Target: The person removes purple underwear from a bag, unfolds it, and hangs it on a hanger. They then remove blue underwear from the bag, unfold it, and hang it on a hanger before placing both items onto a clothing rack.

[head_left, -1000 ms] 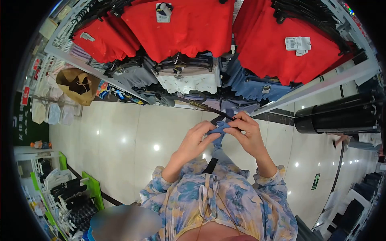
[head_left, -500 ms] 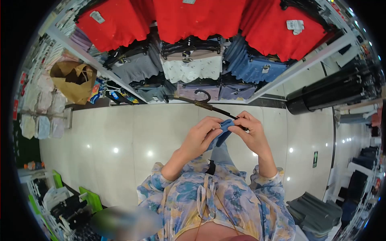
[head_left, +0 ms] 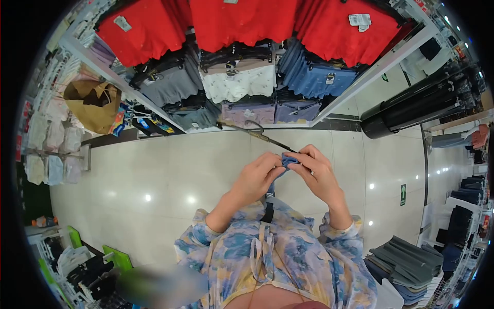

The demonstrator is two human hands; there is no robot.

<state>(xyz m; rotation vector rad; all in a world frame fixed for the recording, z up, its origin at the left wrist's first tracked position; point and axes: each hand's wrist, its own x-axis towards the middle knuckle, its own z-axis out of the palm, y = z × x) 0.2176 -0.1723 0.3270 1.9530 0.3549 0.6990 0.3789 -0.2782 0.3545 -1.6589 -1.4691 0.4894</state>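
Between my two hands is a small folded edge of a blue garment (head_left: 289,161), its fabric hanging down behind my fingers. My left hand (head_left: 256,177) is closed, pinching the garment's left side between thumb and fingers. My right hand (head_left: 321,176) is closed too, at the right side of the cloth and at the near end of a black clip hanger (head_left: 265,138). From there the hanger slants up and to the left, with its hook on the upper side and its far clip free. My fingers hide the near clip.
Ahead is a rack with red garments (head_left: 244,23), white patterned ones (head_left: 237,83) and blue ones (head_left: 321,81) on hangers. A brown paper bag (head_left: 90,110) is at the left, black cylinders (head_left: 406,110) at the right. Folded dark clothes (head_left: 406,260) lie at the lower right.
The hanger has turned slightly, its hook now lower and further left. My right fingers have shifted left, closer over the blue cloth. The rack has moved slightly left in view.
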